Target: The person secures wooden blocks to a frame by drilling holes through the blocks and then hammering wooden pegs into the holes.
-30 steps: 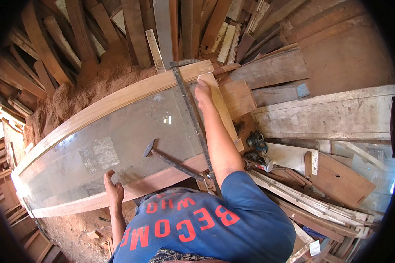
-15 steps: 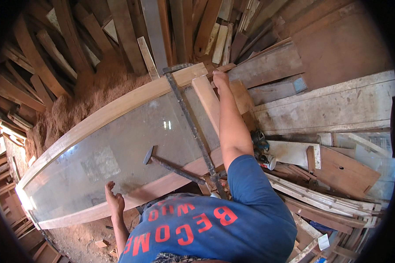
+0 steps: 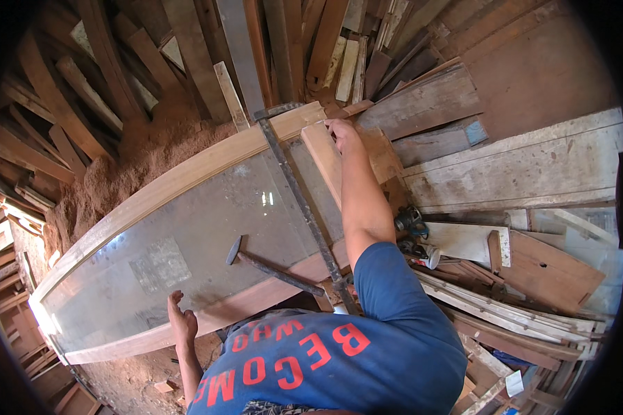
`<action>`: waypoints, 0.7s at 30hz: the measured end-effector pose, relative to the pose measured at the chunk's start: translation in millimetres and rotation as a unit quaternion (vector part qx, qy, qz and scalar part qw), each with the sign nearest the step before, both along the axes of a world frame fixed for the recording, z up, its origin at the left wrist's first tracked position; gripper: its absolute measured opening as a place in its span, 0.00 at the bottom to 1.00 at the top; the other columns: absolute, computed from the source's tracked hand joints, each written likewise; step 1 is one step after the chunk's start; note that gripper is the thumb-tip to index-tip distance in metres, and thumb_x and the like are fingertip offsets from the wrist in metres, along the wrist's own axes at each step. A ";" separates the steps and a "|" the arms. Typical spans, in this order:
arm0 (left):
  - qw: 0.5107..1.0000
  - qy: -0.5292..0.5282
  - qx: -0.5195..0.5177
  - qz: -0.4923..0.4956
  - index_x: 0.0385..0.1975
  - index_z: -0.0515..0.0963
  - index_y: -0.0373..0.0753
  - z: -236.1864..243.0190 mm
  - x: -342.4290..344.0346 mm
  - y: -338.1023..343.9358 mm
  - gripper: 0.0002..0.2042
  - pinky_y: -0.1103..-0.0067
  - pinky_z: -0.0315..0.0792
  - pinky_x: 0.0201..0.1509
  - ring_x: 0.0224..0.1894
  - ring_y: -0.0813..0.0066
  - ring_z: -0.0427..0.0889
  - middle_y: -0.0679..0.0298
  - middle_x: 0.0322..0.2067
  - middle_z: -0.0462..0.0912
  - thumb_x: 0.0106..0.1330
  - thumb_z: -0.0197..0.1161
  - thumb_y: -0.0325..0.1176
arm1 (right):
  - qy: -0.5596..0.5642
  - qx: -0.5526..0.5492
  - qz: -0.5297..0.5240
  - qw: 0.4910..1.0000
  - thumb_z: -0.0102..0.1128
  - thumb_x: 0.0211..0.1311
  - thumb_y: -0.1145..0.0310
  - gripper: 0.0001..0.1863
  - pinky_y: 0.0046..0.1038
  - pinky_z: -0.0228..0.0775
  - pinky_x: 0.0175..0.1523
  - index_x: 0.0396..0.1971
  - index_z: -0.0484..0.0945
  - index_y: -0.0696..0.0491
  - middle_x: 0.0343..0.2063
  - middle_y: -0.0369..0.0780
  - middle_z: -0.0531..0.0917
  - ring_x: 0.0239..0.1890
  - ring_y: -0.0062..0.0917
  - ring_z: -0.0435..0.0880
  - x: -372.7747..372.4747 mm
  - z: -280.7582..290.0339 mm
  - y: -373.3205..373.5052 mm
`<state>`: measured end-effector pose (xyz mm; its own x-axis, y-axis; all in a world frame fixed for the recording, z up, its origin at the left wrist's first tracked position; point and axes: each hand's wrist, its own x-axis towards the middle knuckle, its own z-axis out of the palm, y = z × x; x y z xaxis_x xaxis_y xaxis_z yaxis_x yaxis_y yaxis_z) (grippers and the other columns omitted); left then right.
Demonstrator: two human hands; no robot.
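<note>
Right of the clamp (image 3: pixel 294 187), your right hand (image 3: pixel 345 135) touches the pale board (image 3: pixel 323 155), grip undeterminable; likely stiff, light: take its edges; left hand (image 3: pixel 181 319), clamp's left, loosely spread

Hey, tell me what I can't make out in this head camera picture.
In the head view:
Right hand: its palm side, and so its hold on the light wood board, is hidden by the back of the hand.
The board's lower end: covered by the right forearm.
Bar clamp: near end hidden by the blue shirt.
Left hand: contact below unclear from overhead.
Dark tool: too small for detail.
</note>
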<state>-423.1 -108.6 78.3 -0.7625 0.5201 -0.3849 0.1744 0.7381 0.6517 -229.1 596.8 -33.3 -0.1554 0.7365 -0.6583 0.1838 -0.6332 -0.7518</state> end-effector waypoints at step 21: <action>0.997 -0.021 0.009 -0.079 0.64 0.69 0.39 -8.5 -6.0 60.0 0.36 0.57 0.65 0.70 0.68 0.55 0.73 0.53 0.61 0.77 0.48 0.48 0.10 | -0.504 0.344 0.309 0.730 0.59 0.55 0.82 0.28 0.55 0.50 0.76 0.54 0.87 0.38 0.75 0.42 0.61 0.75 0.46 0.59 245.1 131.6 -273.8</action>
